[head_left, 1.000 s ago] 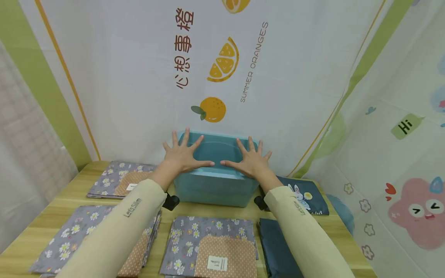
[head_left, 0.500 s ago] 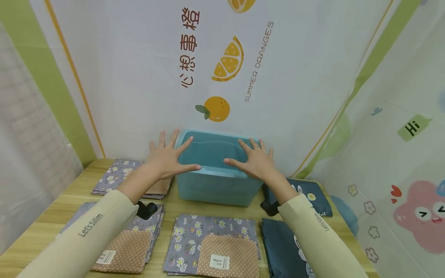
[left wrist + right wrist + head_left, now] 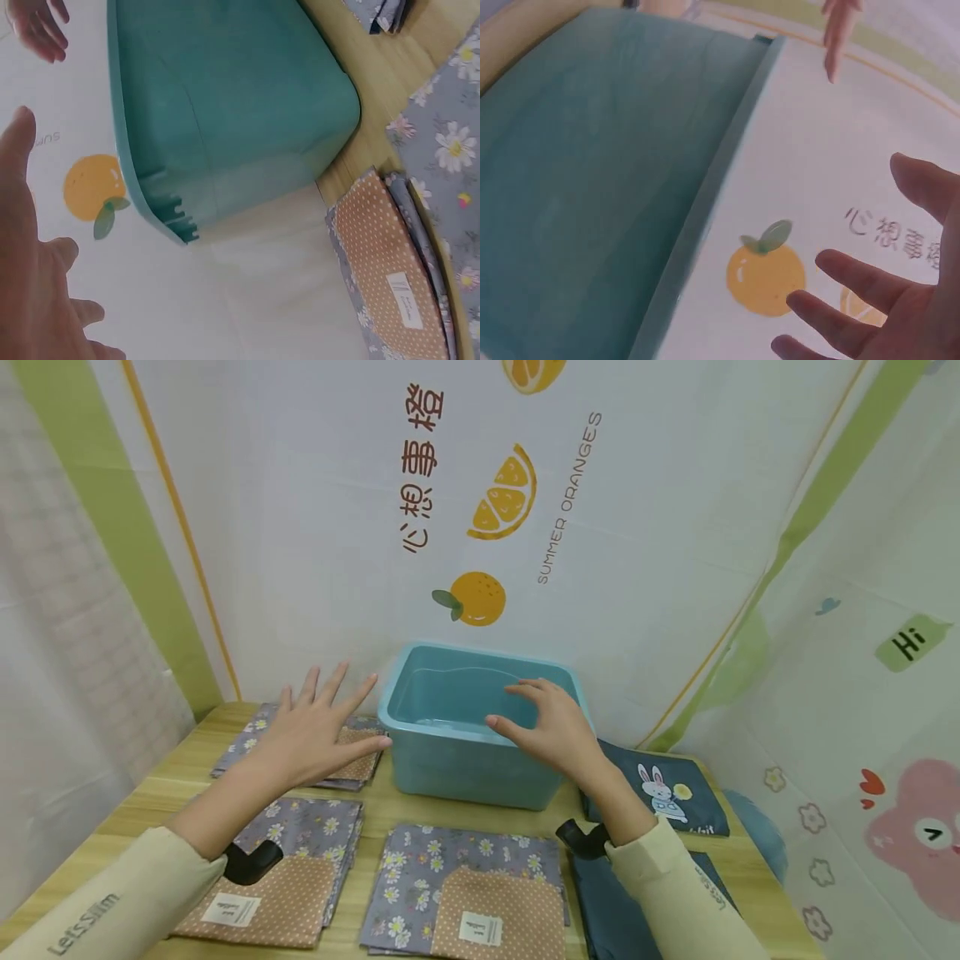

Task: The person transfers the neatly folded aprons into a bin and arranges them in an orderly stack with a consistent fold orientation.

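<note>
- Bin position: the teal bin point(image 3: 472, 772) stands upright on the wooden table point(image 3: 172, 793), at the far middle, in front of the printed sheet point(image 3: 330, 585).
- Left hand point(image 3: 303, 739): fingers spread, nothing held. It hangs beside the bin's left end, apart from the rim in its wrist view, in front of the far-left floral cloth point(image 3: 356, 760).
- Right hand point(image 3: 551, 727): fingers parted and slightly bent, thumb apart, nothing held. It hangs at the bin's right end; no contact with the rim shows in its wrist view.
- Done, as judged: the bin is set upright and released by both hands.
- Left, as judged: any handling of the folded cloths. All visible ones lie outside the bin: the far-left one, the near-left floral cloth point(image 3: 292, 868), the near-middle floral cloth point(image 3: 465, 893), the far-right navy cloth point(image 3: 675, 789) and the near-right navy cloth point(image 3: 618, 910).
- Sheet text: "SUMMER ORANGES" and "心想事橙".
- Right curtain text: "Hi" on a green tag print point(image 3: 911, 642).
- Left sleeve point(image 3: 86, 922): "Let's Slim". Right sleeve point(image 3: 708, 889): similar lettering, partly legible.
- White labels: the near-left label point(image 3: 231, 910) and near-middle label point(image 3: 480, 929) carry print too small to read.
</note>
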The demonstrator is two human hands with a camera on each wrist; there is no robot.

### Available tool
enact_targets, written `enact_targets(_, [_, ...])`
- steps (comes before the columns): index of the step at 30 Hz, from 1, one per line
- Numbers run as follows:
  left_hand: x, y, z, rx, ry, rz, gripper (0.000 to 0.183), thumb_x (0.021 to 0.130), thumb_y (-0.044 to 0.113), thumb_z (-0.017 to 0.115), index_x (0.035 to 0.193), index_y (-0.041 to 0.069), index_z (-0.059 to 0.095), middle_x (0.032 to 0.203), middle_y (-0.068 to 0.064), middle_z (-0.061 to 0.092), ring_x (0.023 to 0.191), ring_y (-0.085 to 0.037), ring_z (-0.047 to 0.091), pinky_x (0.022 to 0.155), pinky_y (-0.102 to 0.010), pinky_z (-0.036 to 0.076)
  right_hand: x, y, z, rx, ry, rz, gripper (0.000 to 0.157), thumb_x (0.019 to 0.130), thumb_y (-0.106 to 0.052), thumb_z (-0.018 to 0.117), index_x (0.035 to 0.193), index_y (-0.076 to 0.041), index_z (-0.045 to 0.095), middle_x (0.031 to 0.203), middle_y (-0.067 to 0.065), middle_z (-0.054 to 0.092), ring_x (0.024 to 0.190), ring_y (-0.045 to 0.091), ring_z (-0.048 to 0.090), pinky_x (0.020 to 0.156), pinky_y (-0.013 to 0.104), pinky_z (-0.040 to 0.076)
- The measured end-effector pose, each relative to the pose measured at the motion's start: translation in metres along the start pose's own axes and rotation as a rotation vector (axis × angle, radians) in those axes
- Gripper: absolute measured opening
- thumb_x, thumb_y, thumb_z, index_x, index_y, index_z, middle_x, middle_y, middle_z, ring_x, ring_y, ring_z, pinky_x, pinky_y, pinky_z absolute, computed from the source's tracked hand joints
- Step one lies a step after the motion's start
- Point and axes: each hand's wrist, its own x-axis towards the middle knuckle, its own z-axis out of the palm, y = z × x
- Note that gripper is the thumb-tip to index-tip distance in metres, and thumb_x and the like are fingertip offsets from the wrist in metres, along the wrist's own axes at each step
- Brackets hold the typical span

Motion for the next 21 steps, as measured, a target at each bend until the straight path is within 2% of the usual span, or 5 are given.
enact_targets(5, [-0.015,-0.010,-0.001,-0.041,0.023,-0.026,0.084,0.100,0.067,0.042,0.164,0.021,0.013,0.167,-0.029,0.011,0.150,-0.060,0.009,0.112,-0.082,0.010,-0.007,-0.010,0.006,0.099,0.024,-0.032,0.057,0.091,-0.049,0.070,0.137,-0.014,0.064,0.150,0.008,0.054,0.147,0.035,0.040,0.115,0.064,0.035])
enact_targets(10, [-0.030,-0.029,0.004,-0.096,0.072,-0.058,0.082,0.102,0.060,0.043,0.163,0.011,0.017,0.162,-0.033,0.023,0.147,-0.059,0.018,0.112,-0.081,0.014,-0.016,-0.019,0.015,0.180,0.050,-0.098,0.050,0.091,-0.042,0.072,0.132,-0.014,0.067,0.147,0.008,0.057,0.144,0.034,0.044,0.113,0.063,0.039])
enact_targets(16, [-0.048,-0.059,0.017,-0.132,0.149,-0.078,0.078,0.105,0.051,0.047,0.158,-0.001,0.025,0.153,-0.037,0.035,0.139,-0.058,0.032,0.110,-0.075,0.026,-0.022,-0.025,0.031,0.308,0.074,-0.208,0.040,0.092,-0.032,0.074,0.128,-0.016,0.069,0.140,0.004,0.064,0.137,0.028,0.054,0.108,0.055,0.048])
enact_targets(21, [-0.056,-0.079,0.033,-0.162,0.175,-0.125,0.076,0.105,0.049,0.046,0.157,-0.002,0.026,0.148,-0.040,0.039,0.132,-0.061,0.038,0.105,-0.076,0.031,-0.024,-0.026,0.051,0.411,0.033,-0.305,0.038,0.093,-0.026,0.073,0.130,-0.019,0.068,0.139,0.005,0.065,0.134,0.024,0.057,0.108,0.050,0.049])
